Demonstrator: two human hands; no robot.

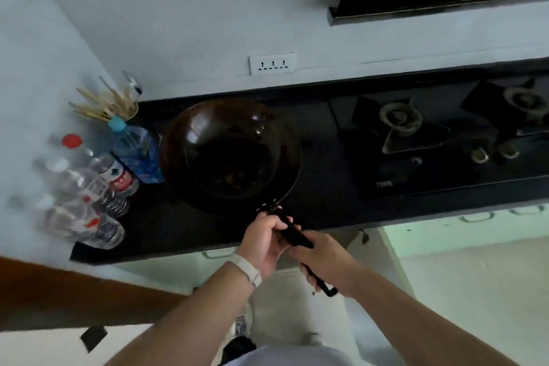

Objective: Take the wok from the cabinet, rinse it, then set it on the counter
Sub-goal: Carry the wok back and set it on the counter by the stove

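A dark round wok (231,154) is over the black counter (323,211), left of the stove; whether its base touches the counter I cannot tell. Its long black handle (295,236) runs toward me past the counter's front edge. My left hand (264,244) grips the handle close to the wok's rim. Farther back on the same handle, my right hand (326,258) is closed near the looped end. Brownish specks show in the bottom of the wok.
Several plastic bottles (98,187) crowd the counter's left end, with a blue-capped bottle (135,151) right beside the wok and a cup of chopsticks (116,104) behind. A gas stove (439,134) lies to the right. A wall socket (272,64) sits above.
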